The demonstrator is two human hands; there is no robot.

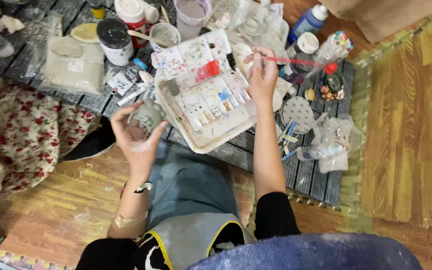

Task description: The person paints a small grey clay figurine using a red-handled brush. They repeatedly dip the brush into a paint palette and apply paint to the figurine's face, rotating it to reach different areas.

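The left hand (137,134) is cupping a small grey clay figure (147,116), probably light and fragile; the right hand (262,75) is pinching a thin red-handled paintbrush (296,61).

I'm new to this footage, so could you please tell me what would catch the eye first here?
The paint tray at centre, its white wells stained red and blue, stands out first. Left of it the left hand holds up a small grey clay figure, while the right hand holds a red brush above the tray's far end. Jars and bottles crowd the dark mat behind.
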